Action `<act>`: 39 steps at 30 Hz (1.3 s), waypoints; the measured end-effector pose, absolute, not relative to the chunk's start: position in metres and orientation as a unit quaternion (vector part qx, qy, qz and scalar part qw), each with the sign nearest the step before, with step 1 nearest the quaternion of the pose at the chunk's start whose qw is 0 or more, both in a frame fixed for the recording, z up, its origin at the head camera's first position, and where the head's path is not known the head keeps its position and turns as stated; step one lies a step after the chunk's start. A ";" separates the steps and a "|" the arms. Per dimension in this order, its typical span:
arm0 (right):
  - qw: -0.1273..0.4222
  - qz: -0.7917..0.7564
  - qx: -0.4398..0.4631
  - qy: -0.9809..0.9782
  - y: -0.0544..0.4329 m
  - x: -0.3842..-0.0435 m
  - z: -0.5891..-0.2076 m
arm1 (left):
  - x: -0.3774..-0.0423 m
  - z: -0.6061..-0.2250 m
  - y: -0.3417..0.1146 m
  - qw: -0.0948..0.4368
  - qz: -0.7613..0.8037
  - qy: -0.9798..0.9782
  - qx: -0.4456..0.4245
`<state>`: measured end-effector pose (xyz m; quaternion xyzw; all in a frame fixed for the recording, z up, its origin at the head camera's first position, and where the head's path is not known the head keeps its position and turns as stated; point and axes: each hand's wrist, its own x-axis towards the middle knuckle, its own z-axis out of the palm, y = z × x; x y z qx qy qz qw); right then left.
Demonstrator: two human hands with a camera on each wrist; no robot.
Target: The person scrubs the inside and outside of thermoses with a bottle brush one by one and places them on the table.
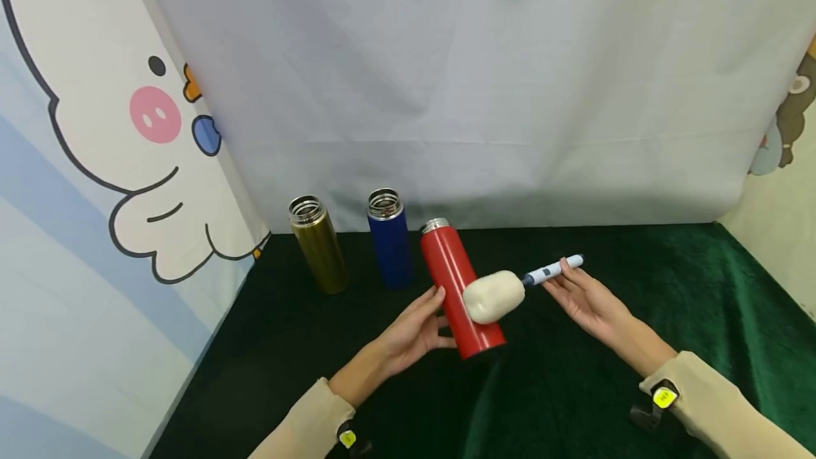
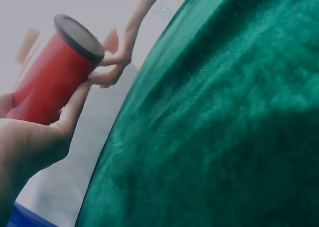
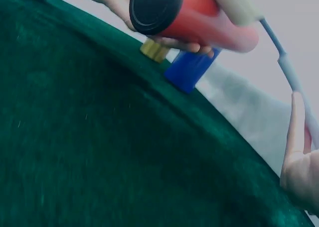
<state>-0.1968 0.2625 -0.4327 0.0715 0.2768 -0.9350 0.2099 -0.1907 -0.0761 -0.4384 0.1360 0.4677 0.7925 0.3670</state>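
My left hand [image 1: 411,335] grips a red bottle [image 1: 449,268], tilted with its bare metal mouth pointing up and to the left. The bottle's dark base [image 3: 156,10] faces the right wrist view. In my right hand [image 1: 593,303] is the pale blue handle of a sponge brush [image 1: 551,271], pinched between thumb and fingers. Its thick white sponge head [image 1: 494,296] overlaps the lower side of the red bottle in the head view, outside the bottle rather than in its mouth. The left wrist view shows fingers [image 2: 75,107] curled round the red bottle.
A gold bottle [image 1: 321,250] and a blue bottle [image 1: 392,246] stand uncapped at the back left, beside each other. Dark green velvet cloth [image 1: 605,402] covers the table. A pale curtain [image 1: 478,91] hangs behind, and a cartoon-printed panel [image 1: 76,126] borders the left side.
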 end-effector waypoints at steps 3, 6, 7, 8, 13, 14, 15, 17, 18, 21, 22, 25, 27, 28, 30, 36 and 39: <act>0.218 -0.923 0.028 0.316 0.268 -0.195 -0.437 | -0.193 -0.436 -0.076 0.367 0.793 0.465 0.141; 0.229 -0.912 -0.017 0.340 0.270 -0.198 -0.441 | -0.193 -0.434 -0.075 0.371 0.796 0.455 0.145; 0.231 -0.909 -0.027 0.345 0.270 -0.200 -0.441 | -0.193 -0.433 -0.075 0.372 0.798 0.452 0.145; 0.230 -0.909 -0.033 0.346 0.269 -0.202 -0.441 | -0.192 -0.433 -0.074 0.374 0.798 0.449 0.144; 0.214 -0.923 0.017 0.319 0.256 -0.219 -0.431 | -0.190 -0.433 -0.072 0.386 0.795 0.448 0.138; 0.208 -0.928 0.037 0.306 0.253 -0.223 -0.428 | -0.189 -0.434 -0.071 0.389 0.793 0.448 0.139; 0.204 -0.933 0.058 0.292 0.251 -0.226 -0.425 | -0.189 -0.435 -0.070 0.391 0.791 0.450 0.141; 0.191 -0.941 0.091 0.263 0.248 -0.231 -0.419 | -0.188 -0.436 -0.069 0.395 0.788 0.449 0.145; 0.185 -0.946 0.099 0.249 0.247 -0.233 -0.416 | -0.187 -0.437 -0.069 0.398 0.788 0.446 0.146; 0.167 -0.959 0.107 0.204 0.246 -0.236 -0.410 | -0.185 -0.438 -0.068 0.405 0.790 0.437 0.144; 0.163 -0.962 0.104 0.191 0.247 -0.236 -0.409 | -0.185 -0.439 -0.069 0.407 0.791 0.433 0.143; 0.155 -0.970 0.088 0.168 0.251 -0.232 -0.408 | -0.184 -0.440 -0.069 0.404 0.796 0.428 0.139; 0.155 -0.970 0.065 0.177 0.255 -0.227 -0.410 | -0.184 -0.440 -0.069 0.397 0.796 0.435 0.138; 0.155 -0.968 0.055 0.188 0.258 -0.224 -0.410 | -0.185 -0.441 -0.070 0.393 0.797 0.438 0.137; 0.157 -0.965 0.035 0.207 0.265 -0.217 -0.413 | -0.187 -0.443 -0.070 0.386 0.797 0.444 0.137; 0.185 -0.952 0.006 0.242 0.285 -0.198 -0.420 | -0.195 -0.442 -0.070 0.368 0.805 0.447 0.130; 0.210 -0.942 -0.010 0.261 0.293 -0.196 -0.425 | -0.197 -0.440 -0.071 0.365 0.808 0.444 0.131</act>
